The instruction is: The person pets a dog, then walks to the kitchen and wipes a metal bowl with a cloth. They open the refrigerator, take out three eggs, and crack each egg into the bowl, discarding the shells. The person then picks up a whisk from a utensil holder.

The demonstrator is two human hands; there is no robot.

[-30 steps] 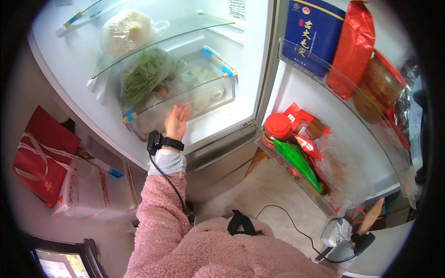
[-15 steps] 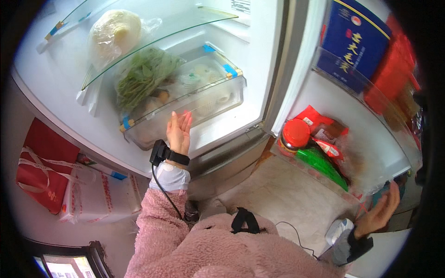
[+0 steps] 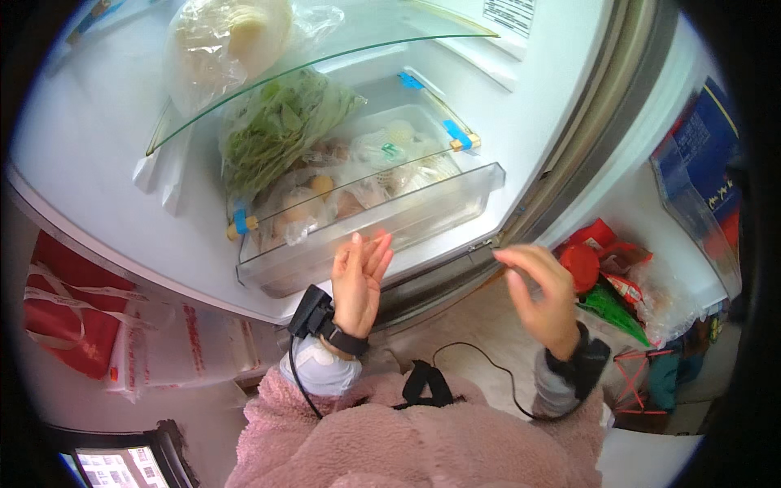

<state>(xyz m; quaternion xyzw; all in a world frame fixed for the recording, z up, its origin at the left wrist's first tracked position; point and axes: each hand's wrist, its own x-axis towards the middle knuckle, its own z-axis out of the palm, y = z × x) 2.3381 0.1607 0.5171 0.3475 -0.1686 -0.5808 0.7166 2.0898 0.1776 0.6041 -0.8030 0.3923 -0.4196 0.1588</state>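
The clear drawer point(image 3: 382, 220) stands pulled partway out of the fridge's bottom, packed with bagged food. Your left hand point(image 3: 358, 281) rests open at its front wall; your right hand point(image 3: 541, 297) hovers loosely curled, empty. You look mid-slide: next wants a level two-handed grip.

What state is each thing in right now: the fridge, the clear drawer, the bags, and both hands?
White fridge door: swung open.
Clear plastic crisper drawer: pulled out, full of bagged food.
Clear bag of green vegetables: lying above the drawer, bulging.
Glass shelf: in place, pale bagged food on it.
Left hand: open, empty, at the drawer front.
Right hand: fingers loosely curled, empty, in mid-air.
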